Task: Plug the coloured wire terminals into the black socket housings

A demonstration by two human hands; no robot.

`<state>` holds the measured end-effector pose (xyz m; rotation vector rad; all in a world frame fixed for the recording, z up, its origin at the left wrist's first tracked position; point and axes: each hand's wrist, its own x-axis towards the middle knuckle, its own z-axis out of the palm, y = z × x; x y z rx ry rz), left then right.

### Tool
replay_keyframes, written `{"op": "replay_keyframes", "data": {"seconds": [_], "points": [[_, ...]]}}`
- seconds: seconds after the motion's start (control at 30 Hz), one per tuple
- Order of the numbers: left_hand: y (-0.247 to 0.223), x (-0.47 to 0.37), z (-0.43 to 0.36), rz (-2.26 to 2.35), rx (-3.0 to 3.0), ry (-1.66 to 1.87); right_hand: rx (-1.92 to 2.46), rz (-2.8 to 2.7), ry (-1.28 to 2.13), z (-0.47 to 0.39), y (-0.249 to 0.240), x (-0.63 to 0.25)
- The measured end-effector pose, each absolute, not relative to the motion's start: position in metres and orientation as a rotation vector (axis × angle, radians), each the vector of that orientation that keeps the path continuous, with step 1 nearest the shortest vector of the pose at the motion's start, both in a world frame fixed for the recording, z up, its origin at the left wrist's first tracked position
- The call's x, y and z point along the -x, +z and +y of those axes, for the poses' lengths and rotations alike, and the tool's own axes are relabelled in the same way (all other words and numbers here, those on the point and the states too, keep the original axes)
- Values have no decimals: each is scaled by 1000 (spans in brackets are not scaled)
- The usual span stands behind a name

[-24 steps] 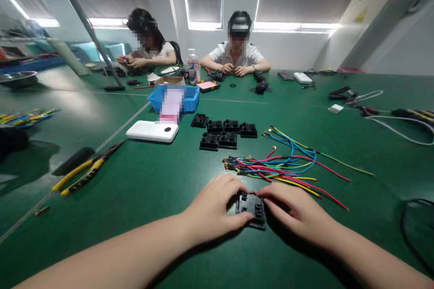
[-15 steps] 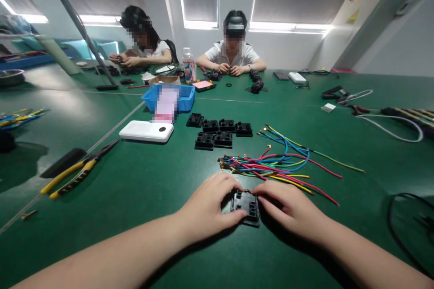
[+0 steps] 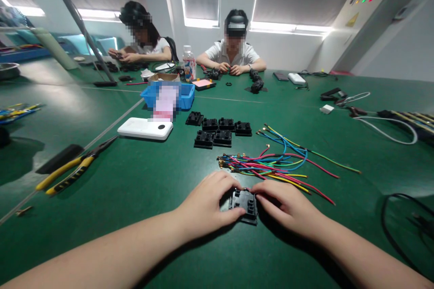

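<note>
Black connector block (image 3: 244,206) sat pinched between left hand (image 3: 206,205) and right hand (image 3: 286,205); beyond it lay coloured wires (image 3: 271,165), then apparently six similar blocks (image 3: 219,131).

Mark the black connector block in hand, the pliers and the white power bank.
black connector block (image 3: 244,205), head view, its slotted top face between the hands.
pliers (image 3: 64,174), head view, on the yellow handles.
white power bank (image 3: 144,128), head view, middle of its top face.

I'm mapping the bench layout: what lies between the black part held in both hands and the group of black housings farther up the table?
In the head view, the bundle of coloured wires crosses that stretch, its terminal ends lying on the green table in between.
</note>
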<state>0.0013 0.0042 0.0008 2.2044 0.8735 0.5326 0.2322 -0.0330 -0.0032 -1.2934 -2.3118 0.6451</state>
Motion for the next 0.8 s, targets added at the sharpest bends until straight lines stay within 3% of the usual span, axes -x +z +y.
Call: {"op": "replay_keyframes", "data": {"seconds": [0.8], "points": [[1, -2, 3, 886, -2209, 548, 1351, -2274, 720, -31, -3, -233]]}}
